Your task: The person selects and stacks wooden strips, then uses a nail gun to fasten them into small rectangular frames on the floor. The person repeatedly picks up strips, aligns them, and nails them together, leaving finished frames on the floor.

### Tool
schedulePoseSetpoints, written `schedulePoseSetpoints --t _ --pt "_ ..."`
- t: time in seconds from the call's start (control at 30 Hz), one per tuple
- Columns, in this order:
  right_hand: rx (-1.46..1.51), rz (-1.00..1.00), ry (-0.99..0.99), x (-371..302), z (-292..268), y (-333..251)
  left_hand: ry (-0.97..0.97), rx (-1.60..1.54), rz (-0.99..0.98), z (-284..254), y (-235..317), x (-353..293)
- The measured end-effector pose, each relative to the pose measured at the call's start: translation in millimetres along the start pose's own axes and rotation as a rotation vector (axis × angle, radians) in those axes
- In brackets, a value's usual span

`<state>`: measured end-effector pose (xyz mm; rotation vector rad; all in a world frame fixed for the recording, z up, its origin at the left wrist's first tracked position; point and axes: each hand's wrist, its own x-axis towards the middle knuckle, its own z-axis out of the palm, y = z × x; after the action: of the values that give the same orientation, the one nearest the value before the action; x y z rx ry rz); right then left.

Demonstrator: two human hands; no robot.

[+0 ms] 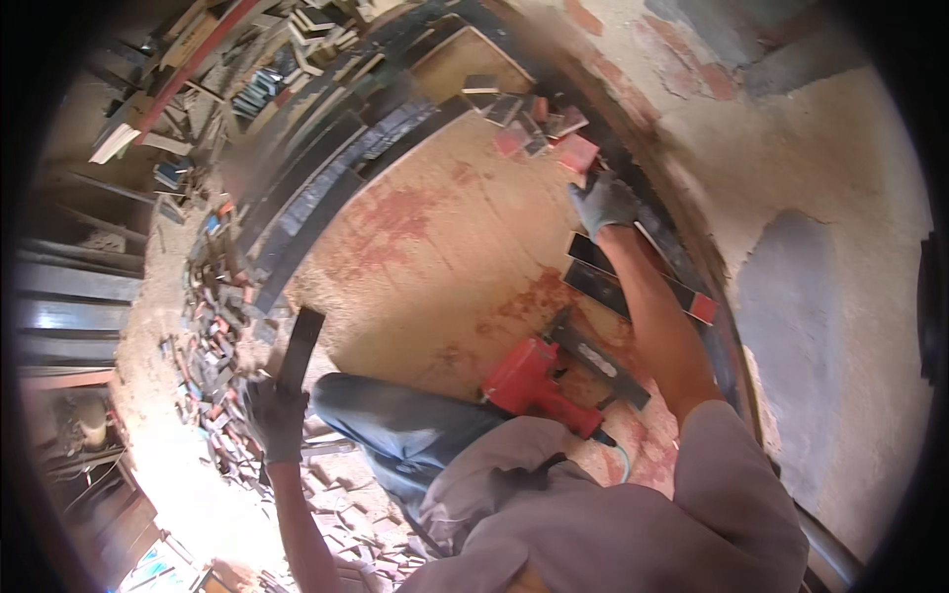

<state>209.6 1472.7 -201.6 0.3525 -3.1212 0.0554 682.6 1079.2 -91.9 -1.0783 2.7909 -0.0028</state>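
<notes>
My left hand [274, 420], in a dark grey glove, is closed round the lower end of a short dark board [301, 348], which stands up from the fist. My right hand [605, 203], in a grey glove, reaches to the far right. Its thumb and fingers look apart beside a loose pile of small dark and reddish wood blocks [534, 127]. A red-faced block [577, 153] lies just beyond the fingertips. Under my right forearm lie dark boards [598, 275]. A red nail gun [529, 381] with a pale hose rests by my thigh, untouched.
A tan work surface [445, 212] with reddish stains spreads before me. Long dark strips [321, 198] line its far left side. Many wood offcuts [222, 346] heap along the left. A wall [830, 198] rises at the right.
</notes>
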Motion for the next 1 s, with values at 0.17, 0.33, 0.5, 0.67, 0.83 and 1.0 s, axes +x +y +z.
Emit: schedulePoseSetpoints --t 0.17,0.33,0.5,0.67,0.83,1.0 --pt "0.149 0.149 0.111 -19 15 7 0.22 -0.131 0.022 31 5 39" --pt "1.244 0.297 -0.529 -96 -43 -36 0.489 -0.255 0.229 58 94 173" --pt "1.371 0.344 -0.658 -161 -89 -34 0.341 -0.28 0.303 105 97 243" --pt "1.462 0.393 -0.559 -205 -52 -2 0.125 -0.232 0.716 103 187 162" --pt "1.456 0.379 -0.643 -190 -20 -53 -0.098 -0.327 0.619 95 230 62" --pt "1.146 0.23 -0.396 -178 29 -84 0.078 -0.405 0.528 86 246 49"
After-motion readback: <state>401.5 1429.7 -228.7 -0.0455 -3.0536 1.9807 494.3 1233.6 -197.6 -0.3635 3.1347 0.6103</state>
